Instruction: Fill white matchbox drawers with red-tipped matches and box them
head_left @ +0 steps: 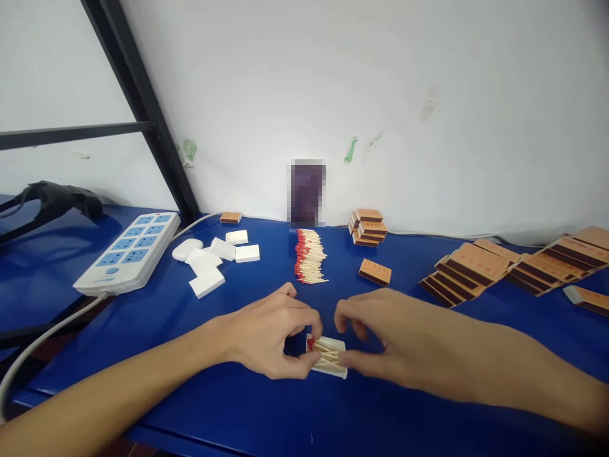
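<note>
A white matchbox tray (339, 374) lies on the blue table between my hands, holding several red-tipped matches (328, 353). My left hand (278, 333) grips its left end, the index finger at the far side and the thumb at the near side. At the right end is my right hand (394, 339), its thumb tip by the tray's edge and its curled index finger held apart from the thumb. No object shows between those fingers. Just beyond the hands, a pile of loose matches (311, 257) lies with the heads to the left.
White inner trays (207, 280) and a white mouse (187, 249) lie left of the matches, near a power strip (130, 251). Orange matchbox sleeves (476, 263) spread across the right. A stack of matchboxes (368, 227) and a single matchbox (375, 271) stand nearer the middle.
</note>
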Demonstrator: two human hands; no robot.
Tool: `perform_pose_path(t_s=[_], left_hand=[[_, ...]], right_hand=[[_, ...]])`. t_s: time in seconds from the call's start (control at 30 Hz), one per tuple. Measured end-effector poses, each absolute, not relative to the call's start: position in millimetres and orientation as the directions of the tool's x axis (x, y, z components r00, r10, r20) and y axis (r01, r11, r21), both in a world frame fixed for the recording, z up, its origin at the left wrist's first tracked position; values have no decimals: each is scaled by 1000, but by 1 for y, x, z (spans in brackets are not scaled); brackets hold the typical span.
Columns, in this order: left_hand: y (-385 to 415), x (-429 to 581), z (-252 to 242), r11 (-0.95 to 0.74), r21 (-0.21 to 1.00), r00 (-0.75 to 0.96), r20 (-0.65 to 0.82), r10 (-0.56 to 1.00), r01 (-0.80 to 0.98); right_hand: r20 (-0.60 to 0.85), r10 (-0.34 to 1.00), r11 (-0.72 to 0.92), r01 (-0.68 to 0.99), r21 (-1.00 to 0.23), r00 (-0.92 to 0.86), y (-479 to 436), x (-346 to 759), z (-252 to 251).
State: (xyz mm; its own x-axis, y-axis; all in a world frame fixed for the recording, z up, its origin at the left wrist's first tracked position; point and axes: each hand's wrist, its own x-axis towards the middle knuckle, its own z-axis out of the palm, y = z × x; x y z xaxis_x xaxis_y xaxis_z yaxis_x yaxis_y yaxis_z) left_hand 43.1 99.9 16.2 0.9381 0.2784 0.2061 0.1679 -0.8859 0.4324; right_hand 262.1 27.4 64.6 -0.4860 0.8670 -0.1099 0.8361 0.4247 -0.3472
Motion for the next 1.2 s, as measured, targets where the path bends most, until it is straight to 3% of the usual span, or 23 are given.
perform_pose_path(t_s=[0.17,0.33,0.43,0.53,0.8,1.0,1.2], left_hand=[[107,41,16,-919,375,917,310,250,124],[116,37,17,-899,390,823,431,369,199],[120,37,15,-867,409,772,439,460,285],[122,40,12,-850,365,750,416,514,380],[132,41,4,-793,214,727,316,609,571],[135,42,2,-815,180,762,290,578,550],[135,41,0,-823,119,774,288,564,556]], right_hand=[[-135,832,492,829,-266,-537,28,246,49],[44,860,508,861,23,-509,33,239,40],[59,850,516,851,99,-523,33,237,39],[39,846,529,847,47,-531,30,236,40],[0,879,456,840,-293,-477,52,251,36],[205,902,421,879,-225,-380,87,267,6],[289,900,415,843,-341,-326,91,265,-11]])
